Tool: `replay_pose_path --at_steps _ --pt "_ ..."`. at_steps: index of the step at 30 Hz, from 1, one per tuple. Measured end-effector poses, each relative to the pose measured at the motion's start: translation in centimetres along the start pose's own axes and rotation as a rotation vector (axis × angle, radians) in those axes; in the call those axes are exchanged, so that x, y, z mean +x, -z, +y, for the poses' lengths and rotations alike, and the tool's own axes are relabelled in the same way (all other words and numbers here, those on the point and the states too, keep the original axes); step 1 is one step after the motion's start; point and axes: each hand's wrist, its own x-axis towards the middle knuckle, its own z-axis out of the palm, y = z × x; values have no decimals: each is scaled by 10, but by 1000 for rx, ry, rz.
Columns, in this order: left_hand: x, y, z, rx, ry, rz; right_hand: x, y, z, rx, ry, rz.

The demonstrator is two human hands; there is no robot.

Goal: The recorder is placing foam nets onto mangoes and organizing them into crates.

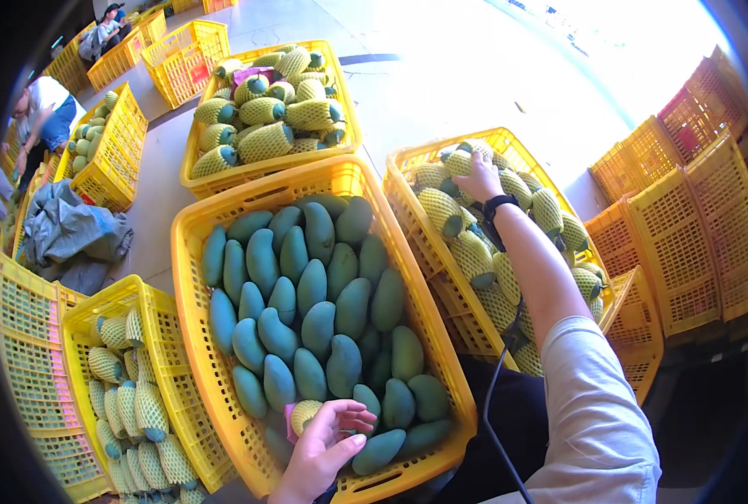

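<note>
My right hand (pixel 480 180), with a black strap on its wrist, reaches into the yellow crate on the right and closes on a mango in a pale yellow foam net (pixel 458 163). More netted mangoes (pixel 473 256) fill that crate. My left hand (pixel 330 443) hovers at the near end of the middle crate (pixel 191 323), its fingers loosely curled and thumb apart, nothing visible in it. Just beside it is a pale yellow netted end (pixel 304 415) with a pink edge. Bare green mangoes (pixel 311 328) lie in rows throughout the middle crate.
A crate of netted mangoes (pixel 265 143) stands beyond the middle crate, another (pixel 151 412) at near left. Yellow crates (pixel 685 244) stack at right. A grey plastic sack (pixel 71 227) lies at left. Other people (pixel 50 118) sit among crates at far left. A dark cable (pixel 491 420) hangs near my right arm.
</note>
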Motion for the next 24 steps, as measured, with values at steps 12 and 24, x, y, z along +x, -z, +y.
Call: replay_pose_path --at_steps 12,24 --pt "3 -6 -17 145 116 25 -114 111 35 -315 105 -645" --pt "21 -4 -56 281 164 -8 -133 111 48 202 -71 -620"
